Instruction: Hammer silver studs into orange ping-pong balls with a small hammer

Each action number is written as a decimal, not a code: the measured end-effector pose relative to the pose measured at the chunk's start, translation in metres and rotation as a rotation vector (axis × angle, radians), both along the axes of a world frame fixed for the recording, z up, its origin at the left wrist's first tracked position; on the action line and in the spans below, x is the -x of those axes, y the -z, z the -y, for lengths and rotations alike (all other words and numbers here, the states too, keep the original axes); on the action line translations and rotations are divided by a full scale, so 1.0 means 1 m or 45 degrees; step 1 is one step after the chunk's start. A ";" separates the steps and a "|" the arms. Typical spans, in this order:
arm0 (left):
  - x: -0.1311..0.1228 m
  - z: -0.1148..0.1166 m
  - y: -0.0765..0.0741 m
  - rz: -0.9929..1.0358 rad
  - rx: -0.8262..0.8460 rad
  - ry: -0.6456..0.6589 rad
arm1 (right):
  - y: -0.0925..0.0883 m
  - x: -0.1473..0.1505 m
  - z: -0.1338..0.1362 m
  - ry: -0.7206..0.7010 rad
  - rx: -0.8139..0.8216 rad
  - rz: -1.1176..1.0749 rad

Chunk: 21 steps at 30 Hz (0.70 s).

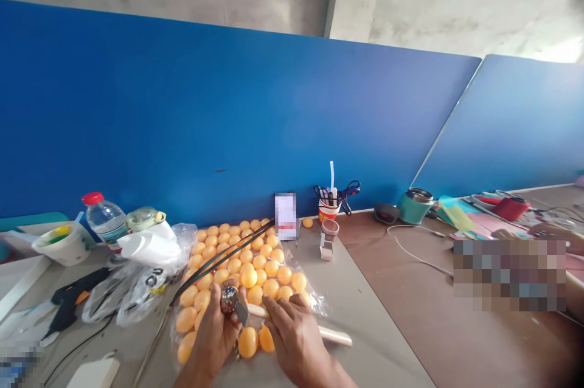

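Note:
In my left hand (216,330), fingers closed around it, is a small round ball (229,300) with a dark, shiny, speckled surface. My right hand (296,330) is wrapped around the pale wooden handle of a knife (335,336). Its short grey blade lies against or very close to the ball; contact is hard to make out. Beneath and beyond both hands, many orange table tennis balls (271,287) lie in rows in clear plastic. Two of them show between my wrists. A long dark strap (219,262) runs diagonally across the balls.
To the left are a black glue gun (68,303), crumpled plastic bags (137,297), a red-capped bottle (104,221) and a white tub (64,245). A cup of pens (328,210) and a green container (414,205) stand behind. Another person's hands (524,263), partly blurred, are at right.

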<state>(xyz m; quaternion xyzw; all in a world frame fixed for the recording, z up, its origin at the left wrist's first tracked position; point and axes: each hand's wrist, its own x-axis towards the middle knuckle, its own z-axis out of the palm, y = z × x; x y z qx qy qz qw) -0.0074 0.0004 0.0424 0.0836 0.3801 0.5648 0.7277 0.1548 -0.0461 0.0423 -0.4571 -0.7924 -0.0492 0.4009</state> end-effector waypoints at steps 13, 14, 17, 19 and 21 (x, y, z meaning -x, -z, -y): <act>0.008 -0.001 0.005 0.190 0.002 0.041 | 0.000 0.000 -0.001 0.015 -0.024 -0.012; 0.008 -0.001 0.004 0.184 0.007 0.051 | 0.000 0.000 -0.001 0.010 -0.032 -0.015; 0.011 -0.001 0.002 0.192 -0.004 0.099 | 0.000 0.000 -0.001 0.014 -0.060 0.006; 0.014 -0.003 0.003 0.229 -0.032 0.157 | -0.001 0.001 0.000 0.008 -0.076 0.006; 0.017 -0.004 0.006 0.261 -0.065 0.209 | -0.001 0.001 0.001 -0.006 -0.095 -0.013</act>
